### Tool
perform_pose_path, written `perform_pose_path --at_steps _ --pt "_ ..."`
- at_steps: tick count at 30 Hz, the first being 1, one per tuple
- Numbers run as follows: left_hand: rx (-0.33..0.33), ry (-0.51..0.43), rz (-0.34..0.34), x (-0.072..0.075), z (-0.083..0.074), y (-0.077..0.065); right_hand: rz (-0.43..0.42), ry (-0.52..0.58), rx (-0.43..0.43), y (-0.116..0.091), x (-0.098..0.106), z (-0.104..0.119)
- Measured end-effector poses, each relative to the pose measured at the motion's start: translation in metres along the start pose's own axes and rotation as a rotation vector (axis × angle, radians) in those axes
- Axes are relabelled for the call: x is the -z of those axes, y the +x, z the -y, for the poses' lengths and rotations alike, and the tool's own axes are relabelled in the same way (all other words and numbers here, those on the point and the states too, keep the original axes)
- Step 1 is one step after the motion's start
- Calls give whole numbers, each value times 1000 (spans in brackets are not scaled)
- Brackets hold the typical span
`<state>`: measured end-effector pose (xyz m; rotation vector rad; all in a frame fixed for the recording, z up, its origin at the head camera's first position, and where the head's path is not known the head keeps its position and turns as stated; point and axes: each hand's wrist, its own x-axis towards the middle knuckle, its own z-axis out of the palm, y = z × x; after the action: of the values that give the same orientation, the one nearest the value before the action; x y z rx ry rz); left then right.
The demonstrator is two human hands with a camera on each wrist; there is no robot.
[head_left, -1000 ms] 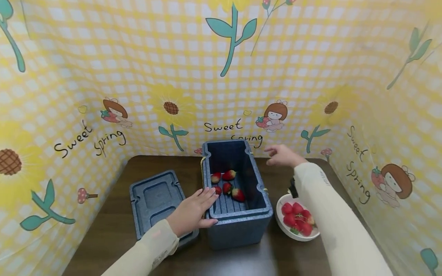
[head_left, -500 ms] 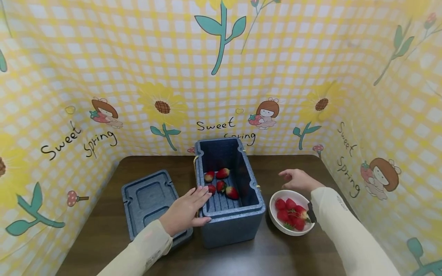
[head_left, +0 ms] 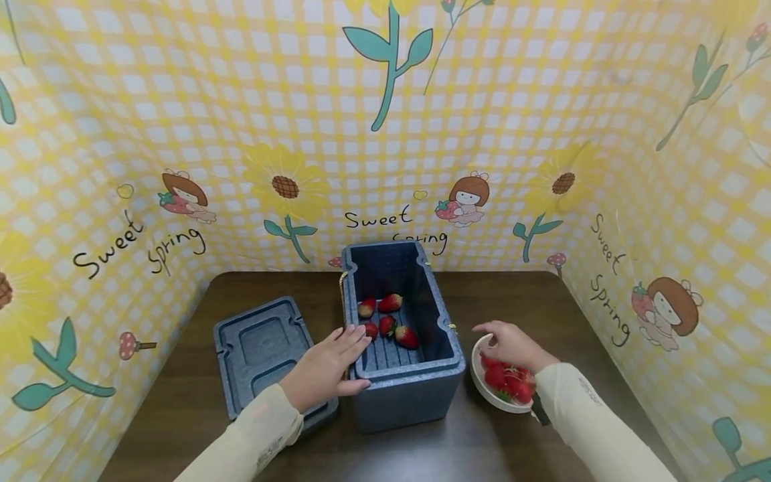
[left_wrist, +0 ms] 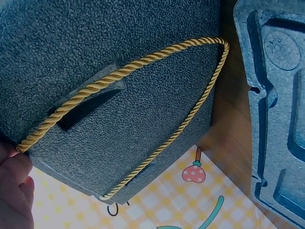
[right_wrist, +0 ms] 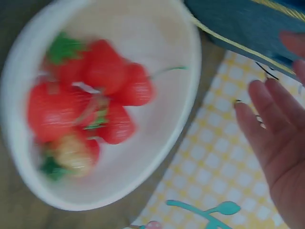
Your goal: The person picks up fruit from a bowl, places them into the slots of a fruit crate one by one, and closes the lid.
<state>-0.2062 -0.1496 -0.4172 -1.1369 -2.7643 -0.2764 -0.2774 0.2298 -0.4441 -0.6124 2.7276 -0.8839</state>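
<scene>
A dark blue-grey foam box [head_left: 400, 407] stands uncovered at the middle of the table, with several strawberries [head_left: 406, 338] on its ribbed floor. My left hand [head_left: 325, 369] rests on the box's left rim, fingers extended; a gold rope [left_wrist: 138, 63] runs along that side in the left wrist view. To the right of the box, a white bowl [right_wrist: 164, 36] holds several red strawberries [right_wrist: 106, 69]. My right hand [head_left: 512, 347] is over the far part of the bowl, holding nothing. In the right wrist view, its fingers [right_wrist: 267, 107] are apart from the fruit.
The box's lid [head_left: 262, 343] lies on the brown wooden table [head_left: 482, 294], left of the box and partly behind my left forearm. A yellow-checked cloth [head_left: 313, 120] hangs around the back and sides of the table.
My right hand has moved from beside the box's far right side, back toward me and down to the bowl. The left hand has stayed on the box rim. The head view has shifted slightly.
</scene>
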Motion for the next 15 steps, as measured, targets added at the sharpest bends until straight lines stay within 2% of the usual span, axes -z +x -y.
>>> perform_pose_path --at_steps 3,5,10,15 --pt "8 -9 1 0 0 0 -43 -34 -19 -14 -10 -7" --pt "15 -12 6 0 0 0 -42 -60 -20 -23 -14 -13" --pt "23 -21 9 0 0 0 -14 -156 57 -41 -19 -33" --pt "9 -32 1 -3 1 1 -41 -180 10 -61 -28 -54"
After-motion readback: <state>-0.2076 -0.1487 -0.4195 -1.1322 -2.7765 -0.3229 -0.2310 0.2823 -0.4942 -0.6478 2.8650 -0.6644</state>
